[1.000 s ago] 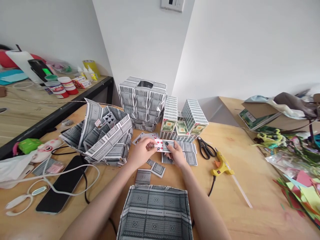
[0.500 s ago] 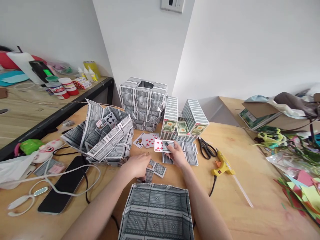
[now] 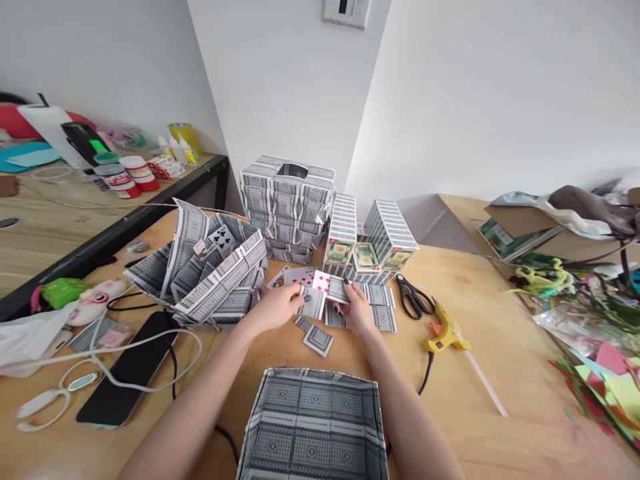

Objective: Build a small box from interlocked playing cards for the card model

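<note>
1. Left hand (image 3: 277, 305) has a thin rectangular grey-patterned playing card (image 3: 313, 305) pinched by its edge, over the pale wooden worktop (image 3: 505, 333).
2. Right hand (image 3: 359, 312) is gripping a flat white-and-grey card piece with red diamonds (image 3: 323, 283), right beside that first card.
3. Grey-backed card scraps (image 3: 319, 340) lie just nearer the wearer; yellow plastic glue gun (image 3: 447, 335)'s off to the right, by black-handled scissors (image 3: 416, 292).

The glue gun (image 3: 447, 335) (plus coloured paper scraps (image 3: 623, 388)) suggests a craft workspace.
</note>
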Demonstrator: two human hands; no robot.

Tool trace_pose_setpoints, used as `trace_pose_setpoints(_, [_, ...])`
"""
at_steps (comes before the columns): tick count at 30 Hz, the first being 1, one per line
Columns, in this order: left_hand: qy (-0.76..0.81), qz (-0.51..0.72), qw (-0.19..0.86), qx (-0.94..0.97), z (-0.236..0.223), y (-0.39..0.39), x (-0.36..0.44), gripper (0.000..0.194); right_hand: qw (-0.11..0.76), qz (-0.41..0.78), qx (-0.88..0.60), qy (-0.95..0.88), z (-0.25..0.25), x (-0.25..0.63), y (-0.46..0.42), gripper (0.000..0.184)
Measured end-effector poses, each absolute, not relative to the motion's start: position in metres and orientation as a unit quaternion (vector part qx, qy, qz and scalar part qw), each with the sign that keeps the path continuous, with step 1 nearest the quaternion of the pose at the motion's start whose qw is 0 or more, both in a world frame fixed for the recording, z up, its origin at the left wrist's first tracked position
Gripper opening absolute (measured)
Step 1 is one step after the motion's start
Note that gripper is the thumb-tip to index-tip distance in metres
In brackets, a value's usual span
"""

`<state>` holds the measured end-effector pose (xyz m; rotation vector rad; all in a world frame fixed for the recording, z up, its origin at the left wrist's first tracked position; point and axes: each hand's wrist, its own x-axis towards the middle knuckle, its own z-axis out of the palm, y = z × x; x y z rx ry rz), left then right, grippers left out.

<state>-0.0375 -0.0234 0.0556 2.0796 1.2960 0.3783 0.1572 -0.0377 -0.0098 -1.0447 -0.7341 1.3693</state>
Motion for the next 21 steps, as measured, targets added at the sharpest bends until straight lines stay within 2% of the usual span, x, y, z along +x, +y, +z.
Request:
trace_pose_setpoints(7, [0.546,0.216,0.339,0.735,0.036,-0.010,-0.032,0.026,0.656,0.569,-0.413,-0.272,-0.014,0.158,-0.036,0.029])
trace_pose_setpoints(17, [0.557,0.285,0.304,0.718,0.032,-0.002,-0.039,0.027,0.624,0.592,-0.398,-0.318,-0.009,0.156,-0.040,0.030])
trace_pose_setpoints(21, [0.561,0.309,0.293,0.710,0.028,0.000,-0.040,0.026,0.638,0.575,-0.404,-0.315,-0.008,0.155,-0.041,0.030])
